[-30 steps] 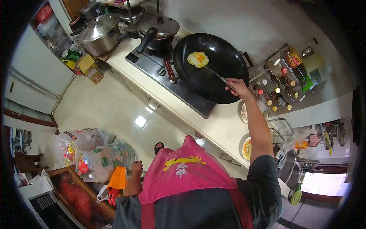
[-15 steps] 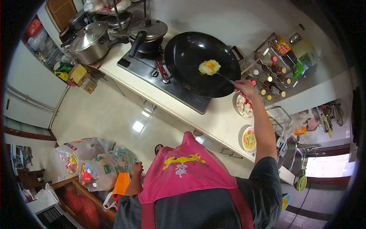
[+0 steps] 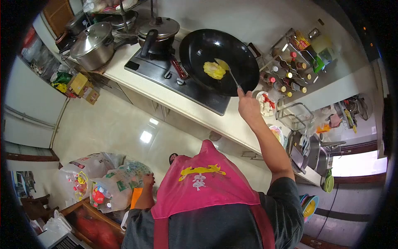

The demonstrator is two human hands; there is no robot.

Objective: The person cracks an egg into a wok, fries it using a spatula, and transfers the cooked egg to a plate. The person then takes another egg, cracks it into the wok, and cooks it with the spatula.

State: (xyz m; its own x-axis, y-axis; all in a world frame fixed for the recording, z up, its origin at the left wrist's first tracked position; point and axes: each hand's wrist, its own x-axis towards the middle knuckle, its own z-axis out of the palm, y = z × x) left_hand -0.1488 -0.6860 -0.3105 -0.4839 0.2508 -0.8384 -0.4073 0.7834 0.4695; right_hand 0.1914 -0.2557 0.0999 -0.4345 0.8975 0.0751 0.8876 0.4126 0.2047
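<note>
My right hand (image 3: 248,105) is closed around the handle of a metal spatula (image 3: 234,77), whose head rests inside a large black wok (image 3: 242,58) on the stove. Beside the spatula's head, on the wok's bottom, lies a fried egg (image 3: 214,71) with a mostly yellow upper side. My left hand (image 3: 149,179) hangs low by my side with its fingers curled, and nothing shows in it. Just right of the wok is a plate of white cubes and red pieces (image 3: 265,104). My forearm partly covers a second bowl of food (image 3: 277,132).
A lidded black pan (image 3: 159,35) occupies the other side of the stove (image 3: 192,97). A steel pressure cooker (image 3: 93,45) stands further left. Several bottles (image 3: 290,74) fill a rack at right. Bags of plastic bottles (image 3: 120,189) sit on the floor near my left hand.
The egg has turned over, its yolk side no longer showing, and lies slightly left. The spatula has moved from the egg's right edge to its upper right. My right hand has shifted left and down.
</note>
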